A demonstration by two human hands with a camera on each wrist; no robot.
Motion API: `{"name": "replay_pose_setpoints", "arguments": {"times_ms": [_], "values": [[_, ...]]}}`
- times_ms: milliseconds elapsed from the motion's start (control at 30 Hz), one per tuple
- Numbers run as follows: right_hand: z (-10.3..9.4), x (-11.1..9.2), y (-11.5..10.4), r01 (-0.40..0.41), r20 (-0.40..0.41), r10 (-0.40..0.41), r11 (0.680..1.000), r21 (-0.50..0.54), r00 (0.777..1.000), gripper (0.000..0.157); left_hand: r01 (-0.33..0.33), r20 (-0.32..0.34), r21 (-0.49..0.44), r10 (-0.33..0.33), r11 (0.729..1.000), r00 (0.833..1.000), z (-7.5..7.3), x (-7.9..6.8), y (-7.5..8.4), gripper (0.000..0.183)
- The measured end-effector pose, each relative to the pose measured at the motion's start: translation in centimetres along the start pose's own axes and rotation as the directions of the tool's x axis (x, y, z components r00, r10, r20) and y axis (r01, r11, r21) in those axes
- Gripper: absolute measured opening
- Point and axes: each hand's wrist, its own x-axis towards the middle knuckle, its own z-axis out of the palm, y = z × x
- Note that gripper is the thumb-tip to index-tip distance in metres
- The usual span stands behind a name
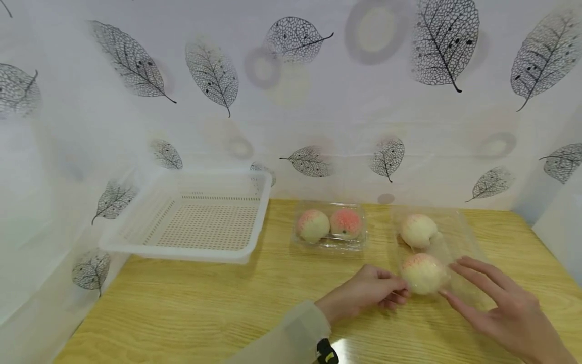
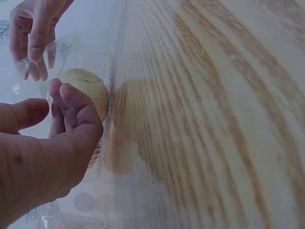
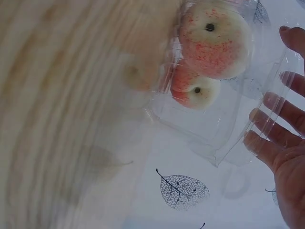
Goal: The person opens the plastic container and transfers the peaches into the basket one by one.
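An unlatched clear plastic clamshell box lies at the right of the table, its lid raised toward the right. Inside sit two pale, pink-speckled peaches, a back one and a front one. My left hand is at the box's front left edge, fingertips close to the front peach; in the left wrist view its fingers bend loosely with the thumb apart. On the right, my right hand touches the lid with spread fingers, seen through the clear plastic in the right wrist view.
A second clear box with two peaches stands at the back middle, its lid down. Left of it is a white plastic basket with a perforated bottom. A leaf-patterned sheet hangs behind the wooden table.
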Motion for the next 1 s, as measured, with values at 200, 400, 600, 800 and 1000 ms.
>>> {"name": "replay_pose_setpoints", "arguments": {"times_ms": [200,400,600,800,1000], "values": [[-1.0,0.3,0.1,-0.104,-0.074,0.109,0.992,0.074,0.991,0.066,0.011,0.01,-0.006,-0.011,1.0,1.0,0.0,0.0,-0.1,0.017],[-1.6,0.0,0.6,-0.178,-0.106,0.201,0.965,0.194,0.974,0.063,0.007,0.009,-0.007,-0.007,1.0,1.0,0.1,0.1,-0.1,0.018],[-1.9,-0.6,0.7,-0.322,-0.072,0.354,0.905,0.277,0.933,0.039,0.012,0.009,-0.02,-0.012,1.0,1.0,0.1,0.1,-0.1,0.017],[-2.5,-0.7,0.7,-0.516,-0.03,0.547,0.806,0.291,0.837,0.048,-0.002,-0.008,-0.053,0.002,0.999,1.0,0.1,-0.1,0.0,0.013],[-2.7,-1.4,1.5,-0.62,-0.02,0.659,0.718,0.318,0.752,0.054,-0.013,-0.064,-0.192,0.001,0.981,0.998,0.4,-0.1,0.1,0.004]]}}
